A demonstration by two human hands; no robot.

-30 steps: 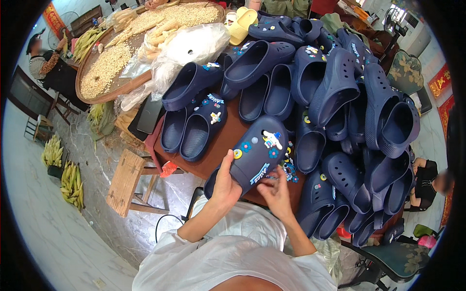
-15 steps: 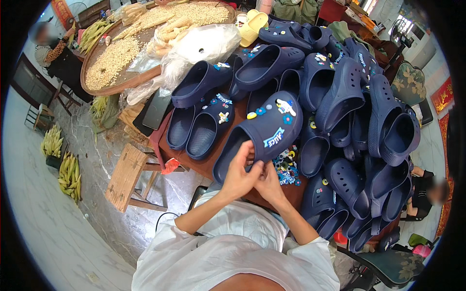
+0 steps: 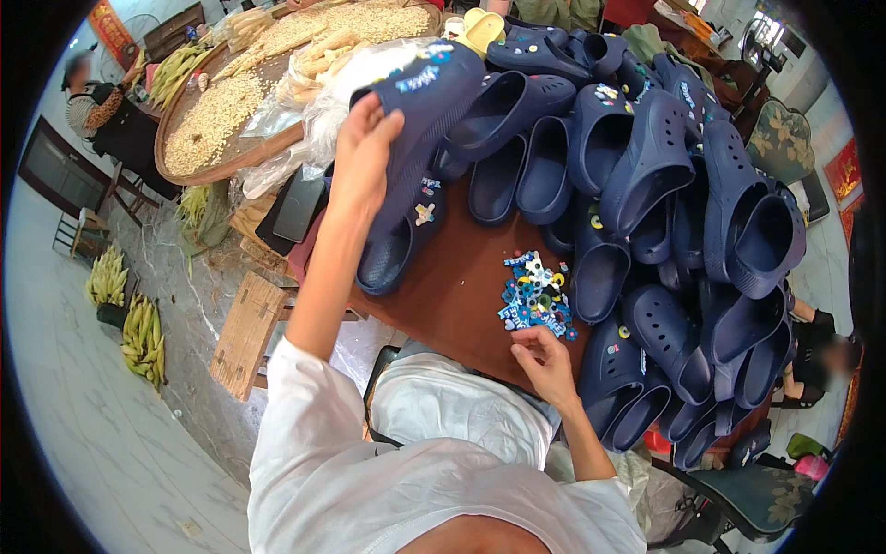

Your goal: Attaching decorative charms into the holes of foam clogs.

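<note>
My left hand [image 3: 363,157] is closed on the rim of a navy clog [image 3: 426,111] decorated with small shoe charms, lifted over the other clogs at the left of the brown table [image 3: 434,272]. Partly covered by it, a decorated clog [image 3: 392,247] rests on the tabletop. My right hand [image 3: 546,362] is at the near edge of a small heap of colourful shoe charms [image 3: 537,294]; its fingers are loosely bent and apart, and nothing shows in them. Beside the heap stands a navy clog [image 3: 600,277] with a few charms on it.
Stacked navy clogs [image 3: 669,332] crowd the right and far table. Yellow sandals [image 3: 482,32] lie behind. A round woven tray [image 3: 258,152] of corn kernels is at far left, near a dark phone [image 3: 300,208] and wooden stool [image 3: 245,332]. People sit at both sides.
My left hand has carried the decorated clog up and to the left, away from the front. My right hand has let go of it and moved right, to the charms, which are now uncovered.
</note>
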